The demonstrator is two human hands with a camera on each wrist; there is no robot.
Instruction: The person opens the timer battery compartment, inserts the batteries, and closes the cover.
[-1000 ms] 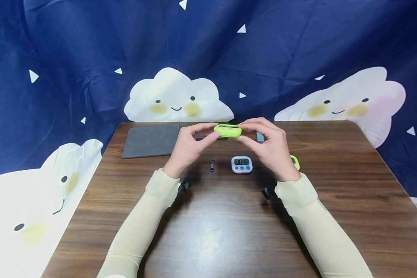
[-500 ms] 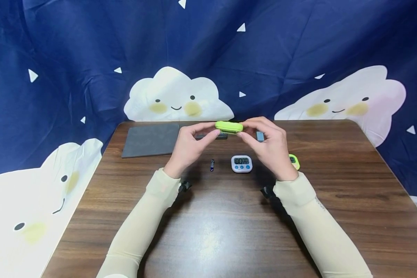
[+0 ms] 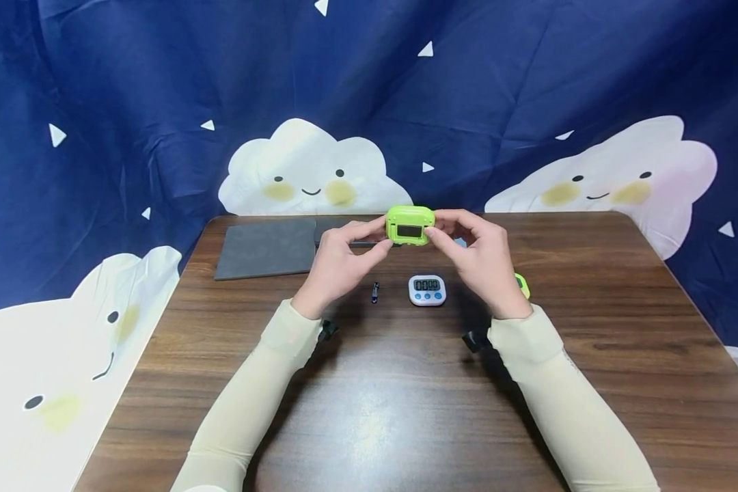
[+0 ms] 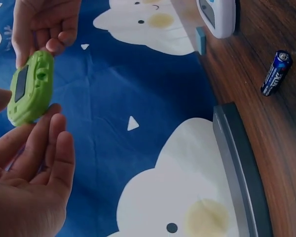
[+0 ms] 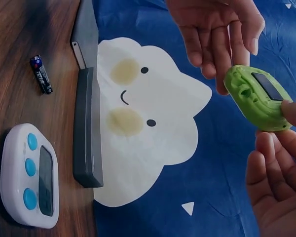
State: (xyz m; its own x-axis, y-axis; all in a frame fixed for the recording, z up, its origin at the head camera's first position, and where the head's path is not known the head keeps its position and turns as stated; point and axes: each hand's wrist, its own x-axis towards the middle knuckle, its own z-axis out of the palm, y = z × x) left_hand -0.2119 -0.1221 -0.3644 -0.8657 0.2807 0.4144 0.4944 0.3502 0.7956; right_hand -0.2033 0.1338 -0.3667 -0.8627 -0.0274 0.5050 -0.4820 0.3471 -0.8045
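A lime-green digital timer is held up over the far part of the table, its side with a dark rectangular panel facing the head camera. My left hand pinches its left end between thumb and fingers. At its right end, my right hand grips it, the thumb overlapping the panel side. Small recesses show along one edge of the timer in the right wrist view. Below the hands, a white timer with blue buttons lies on the table, and left of it a small dark-blue battery.
A second lime-green timer lies partly hidden behind my right wrist. At the table's back left is a flat dark-grey panel, with a dark bar beside it. A light-blue piece stands farther right. Behind hangs a blue cloud-patterned cloth.
Both hands have tilted the lime-green timer from nearly flat to upright, so its dark-panel side now shows. It has shifted slightly right.
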